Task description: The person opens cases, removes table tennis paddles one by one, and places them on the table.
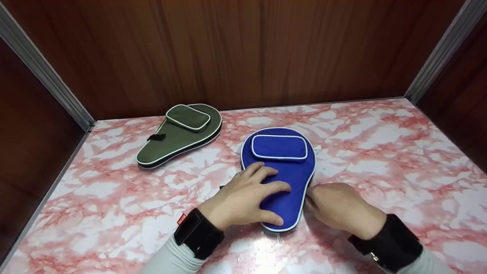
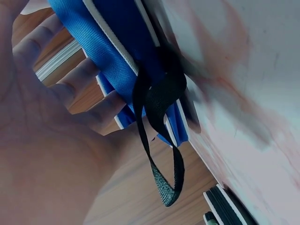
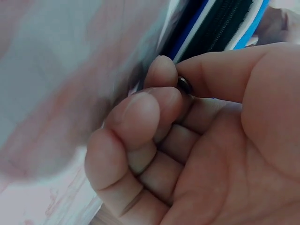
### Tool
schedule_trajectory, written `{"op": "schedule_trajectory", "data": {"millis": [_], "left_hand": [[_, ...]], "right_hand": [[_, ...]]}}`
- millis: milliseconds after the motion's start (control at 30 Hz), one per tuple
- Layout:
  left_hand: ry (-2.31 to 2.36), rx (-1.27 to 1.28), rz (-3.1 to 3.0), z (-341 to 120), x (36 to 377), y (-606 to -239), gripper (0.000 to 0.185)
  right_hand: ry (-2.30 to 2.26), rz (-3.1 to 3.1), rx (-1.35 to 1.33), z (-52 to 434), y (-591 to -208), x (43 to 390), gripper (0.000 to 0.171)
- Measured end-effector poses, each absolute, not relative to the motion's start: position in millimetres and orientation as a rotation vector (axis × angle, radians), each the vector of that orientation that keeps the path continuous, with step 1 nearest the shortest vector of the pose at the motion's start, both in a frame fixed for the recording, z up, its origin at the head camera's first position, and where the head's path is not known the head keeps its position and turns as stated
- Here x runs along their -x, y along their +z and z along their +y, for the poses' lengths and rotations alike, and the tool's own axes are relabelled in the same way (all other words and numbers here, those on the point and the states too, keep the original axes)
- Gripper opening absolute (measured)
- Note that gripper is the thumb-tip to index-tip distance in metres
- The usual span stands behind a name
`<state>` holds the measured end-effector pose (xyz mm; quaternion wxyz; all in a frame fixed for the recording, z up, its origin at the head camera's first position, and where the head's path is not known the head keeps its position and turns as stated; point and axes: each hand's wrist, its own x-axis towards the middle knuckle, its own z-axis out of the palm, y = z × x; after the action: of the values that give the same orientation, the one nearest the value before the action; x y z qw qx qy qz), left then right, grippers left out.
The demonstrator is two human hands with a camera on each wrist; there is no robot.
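A blue table tennis racket case [image 1: 298, 171] with white piping and a raised pocket lies on the table, its narrow end toward me. My left hand [image 1: 241, 199] rests on its lower half, fingers spread and slightly bent. In the left wrist view a black strap loop [image 2: 176, 96] hangs from the case's left side. At the right edge, my right hand [image 1: 338, 205] has its fingers curled in. The right wrist view shows thumb and index finger pinching a small dark zipper pull [image 3: 184, 85], mostly hidden, beside the black zipper [image 3: 220, 28] along the case's side.
A similar green case [image 1: 179, 140] with a black strap lies at the back left, near the wooden back wall [image 1: 243, 53]. Wooden side panels with grey metal corner posts [image 1: 437, 49] enclose the pink-and-white marbled table [image 1: 384, 152].
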<state>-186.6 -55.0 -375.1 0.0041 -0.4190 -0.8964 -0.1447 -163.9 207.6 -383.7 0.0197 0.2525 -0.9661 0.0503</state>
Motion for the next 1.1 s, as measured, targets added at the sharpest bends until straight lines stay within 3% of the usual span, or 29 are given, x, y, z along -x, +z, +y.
{"op": "schedule_trajectory", "data": {"millis": [667,867,1100], "left_hand": [[-0.391,1.22,-2.837,-51.3,184.0,-376.6,0.073],[-0.419,1.308,-2.838,-57.7,184.5,-370.3,0.064],[-0.234,1.245,-2.737,-47.7,176.8,-368.0,0.064]], "right_hand": [[0.183,-3.06,-0.799,206.1,-378.1,161.7,0.029],[0.159,-3.032,-0.786,209.7,-378.9,167.5,0.025],[0.167,-3.006,-0.674,214.5,-380.8,173.4,0.033]]}}
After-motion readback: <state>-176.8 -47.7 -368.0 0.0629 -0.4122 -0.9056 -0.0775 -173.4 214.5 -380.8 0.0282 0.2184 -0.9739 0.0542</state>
